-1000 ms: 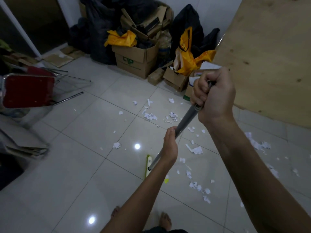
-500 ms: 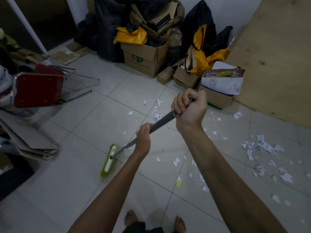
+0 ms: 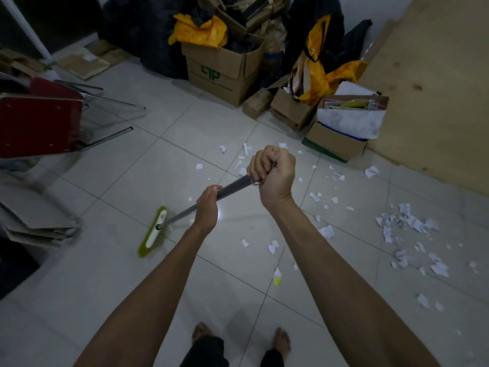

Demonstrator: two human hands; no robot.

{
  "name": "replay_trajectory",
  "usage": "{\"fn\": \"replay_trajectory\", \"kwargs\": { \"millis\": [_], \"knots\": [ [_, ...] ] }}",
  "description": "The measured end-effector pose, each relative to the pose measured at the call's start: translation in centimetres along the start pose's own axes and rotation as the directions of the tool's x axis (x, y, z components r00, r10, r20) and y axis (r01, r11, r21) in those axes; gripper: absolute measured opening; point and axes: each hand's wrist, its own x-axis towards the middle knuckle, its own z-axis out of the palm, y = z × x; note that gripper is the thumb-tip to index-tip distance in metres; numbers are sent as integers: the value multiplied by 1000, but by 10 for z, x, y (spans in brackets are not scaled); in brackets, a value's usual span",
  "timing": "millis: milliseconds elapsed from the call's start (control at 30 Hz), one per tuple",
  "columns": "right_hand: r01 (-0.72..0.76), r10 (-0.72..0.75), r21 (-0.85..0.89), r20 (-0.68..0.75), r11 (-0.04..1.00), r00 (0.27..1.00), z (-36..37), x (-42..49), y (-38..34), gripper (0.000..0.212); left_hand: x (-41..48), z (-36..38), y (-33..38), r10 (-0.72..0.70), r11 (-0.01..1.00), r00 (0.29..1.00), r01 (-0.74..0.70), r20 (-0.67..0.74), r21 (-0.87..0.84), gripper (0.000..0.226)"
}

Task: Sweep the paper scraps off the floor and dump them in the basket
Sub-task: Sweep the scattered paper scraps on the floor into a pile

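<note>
At the bottom edge of the frame the person's bare feet (image 3: 282, 337) stand on the white tiled floor (image 3: 79, 287), and both forearms reach up toward the centre. The left hand (image 3: 207, 209) is wrapped round the grey broom handle (image 3: 232, 188) partway down, and the right hand (image 3: 272, 170) is fisted tight round its top end, so both hands have a full grip on the one tool. The handle slants down to the left of centre, where the green-and-white broom head (image 3: 153, 231) sits at the floor, slightly blurred. Most paper scraps (image 3: 407, 225) lie in a loose heap at the right, well apart from the head; thinner ones are scattered between the hands and the cardboard boxes (image 3: 222, 67) in the upper centre. This looks like the sweeping step, with gathering only partly done. The next move calls for drawing the head rightward across the strays so they join the heap. No basket or dustpan can be made out, so the dumping step looks some way off.
</note>
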Motion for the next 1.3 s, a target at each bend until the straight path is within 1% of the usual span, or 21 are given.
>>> {"fn": "replay_trajectory", "kwargs": {
  "millis": [67, 133, 267, 400, 500, 600, 700, 767, 833, 967, 1133, 1300],
  "knots": [
    [3, -3, -33, 2, 999, 1000, -21, -2, -4, 30, -1, 16, -7, 3, 1000, 1000, -3, 9, 11, 32],
    [5, -4, -54, 21, 999, 1000, -43, -8, -8, 26, -8, 32, -12, -8, 1000, 999, 8, 46, 5, 31],
    [-10, 13, -83, 43, 997, 999, -83, -20, -16, 39, -22, 61, -27, 59, 992, 994, -69, 96, 110, 30],
    [7, 1, -115, 70, 993, 998, -120, -30, -36, 44, -45, 99, -28, 41, 999, 996, -42, 75, 13, 28],
    [35, -22, -153, 87, 988, 996, -145, -38, -58, 45, -68, 129, -20, 75, 996, 994, -71, 84, -44, 28],
    [61, -41, -203, 102, 977, 994, -176, -47, -87, 42, -93, 165, -9, 96, 995, 987, -90, 127, -48, 27],
    [80, -48, -228, 143, 970, 989, -203, -58, -120, 31, -120, 198, 7, 92, 995, 980, -84, 175, -55, 27],
    [70, -37, -228, 148, 971, 988, -222, -66, -144, 29, -141, 220, 20, 99, 995, 972, -100, 215, -6, 31],
    [63, -29, -236, 141, 970, 990, -238, -73, -164, 31, -160, 240, 30, 95, 995, 965, -98, 243, 1, 34],
    [43, -22, -280, 76, 959, 997, -270, -85, -200, 42, -198, 281, 48, 42, 998, 958, -28, 282, -55, 35],
    [25, -20, -336, 17, 942, 1000, -305, -96, -241, 44, -235, 328, 69, 17, 997, 938, 11, 346, -80, 38],
    [53, -51, -384, 17, 922, 999, -325, -100, -270, 44, -256, 365, 81, 1, 994, 912, 44, 411, -99, 40]
  ]
}}
